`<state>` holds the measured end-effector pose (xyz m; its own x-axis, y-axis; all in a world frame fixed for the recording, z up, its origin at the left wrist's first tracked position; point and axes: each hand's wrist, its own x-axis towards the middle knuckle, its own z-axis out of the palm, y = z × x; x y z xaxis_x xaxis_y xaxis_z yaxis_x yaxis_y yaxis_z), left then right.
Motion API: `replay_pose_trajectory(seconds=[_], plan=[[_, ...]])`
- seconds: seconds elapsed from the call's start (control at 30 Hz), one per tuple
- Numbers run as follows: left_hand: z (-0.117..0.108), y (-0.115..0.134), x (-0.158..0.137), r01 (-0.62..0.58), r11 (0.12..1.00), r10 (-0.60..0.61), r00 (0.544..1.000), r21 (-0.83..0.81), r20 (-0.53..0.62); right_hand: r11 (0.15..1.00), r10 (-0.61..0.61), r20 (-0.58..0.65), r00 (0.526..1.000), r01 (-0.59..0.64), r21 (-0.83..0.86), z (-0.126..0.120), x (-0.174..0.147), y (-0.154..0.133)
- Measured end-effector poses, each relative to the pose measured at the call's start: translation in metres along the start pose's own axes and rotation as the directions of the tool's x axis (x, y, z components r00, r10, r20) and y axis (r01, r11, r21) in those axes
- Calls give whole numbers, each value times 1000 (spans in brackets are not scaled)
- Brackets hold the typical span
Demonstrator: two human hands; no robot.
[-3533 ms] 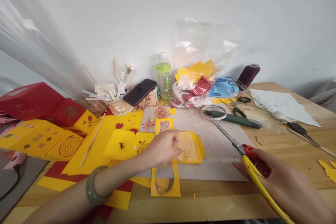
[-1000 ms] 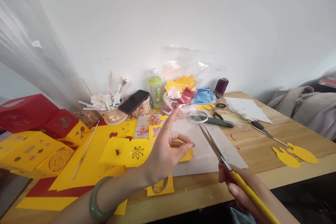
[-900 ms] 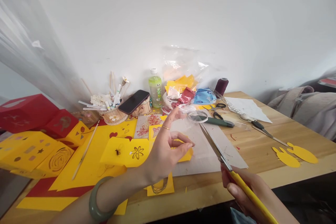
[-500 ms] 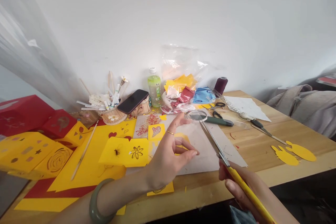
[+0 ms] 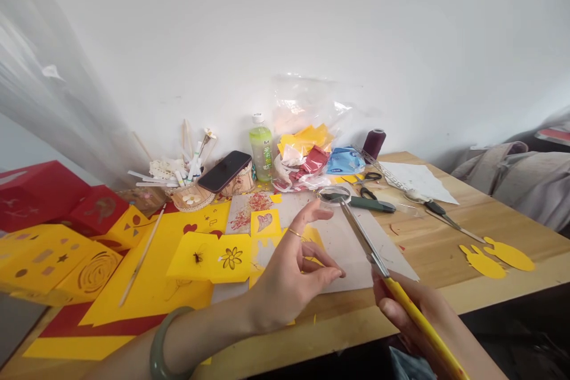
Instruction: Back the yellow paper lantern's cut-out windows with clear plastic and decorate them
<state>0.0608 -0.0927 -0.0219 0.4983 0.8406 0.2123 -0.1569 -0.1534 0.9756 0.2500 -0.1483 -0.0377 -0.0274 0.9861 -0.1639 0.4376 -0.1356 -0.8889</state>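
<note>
My left hand [image 5: 289, 273] is raised over the table's front edge, fingers spread and curled, holding nothing; a gold ring is on one finger and a green bangle [image 5: 162, 347] on the wrist. My right hand [image 5: 414, 323] grips long scissors [image 5: 378, 264] with a yellow handle, their closed blades pointing up and away toward a clear round disc [image 5: 333, 195]. Under my left hand lie yellow cut-out cards [image 5: 222, 255] on a grey mat [image 5: 356, 243].
Red and yellow paper boxes [image 5: 57, 231] fill the left. At the back stand a pen basket [image 5: 189, 190], phone [image 5: 225, 171], green bottle [image 5: 261, 148], bag of paper scraps [image 5: 307, 148], thread spool [image 5: 374, 143]. Other scissors [image 5: 369, 205] and yellow cut shapes [image 5: 499, 255] lie right.
My left hand lifted off the yellow cards and now hovers with fingers spread, drifting slightly right and down. The scissors stayed in my right hand, moved closer to me. The view shifted right.
</note>
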Motion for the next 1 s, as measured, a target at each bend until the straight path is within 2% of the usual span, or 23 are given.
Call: replay_pose_trajectory(seconds=[0.1, 0.27, 0.4, 0.5, 0.57, 0.67, 0.8, 0.9, 1.0], plan=[[0, -1, 0, 2, 1000, -2, 1000, -3, -9, 999, 12, 2, 1000, -12, -31, 0, 2, 4], [2, -4, -2, 55, 998, -55, 998, 9, 32, 999, -16, 3, 1000, 16, 30, 3, 5, 3], [0, -6, 0, 88, 994, -91, 995, 57, 38, 999, 53, -40, 998, -53, -1, 0, 12, 3], [-10, -4, 9, 106, 988, -111, 993, 114, 41, 959, 41, -130, 991, -76, -272, -15, 27, 9], [-21, -3, 17, 133, 976, -139, 990, 174, 23, 862, 7, -210, 978, -113, -495, -30, 39, 15], [-40, -5, 30, 178, 953, -187, 982, 244, 14, 775, -35, -265, 964, -142, -616, -53, 59, 27], [-59, -12, 42, 131, 966, -148, 987, 222, 61, 718, -165, -163, 973, 5, -696, -72, 81, 38], [-66, -16, 46, 198, 952, -198, 980, 235, -24, 674, -225, -57, 973, 113, -730, -79, 93, 42], [-72, -19, 47, 278, 927, -255, 959, 252, -121, 622, -244, -19, 970, 141, -770, -84, 97, 40]])
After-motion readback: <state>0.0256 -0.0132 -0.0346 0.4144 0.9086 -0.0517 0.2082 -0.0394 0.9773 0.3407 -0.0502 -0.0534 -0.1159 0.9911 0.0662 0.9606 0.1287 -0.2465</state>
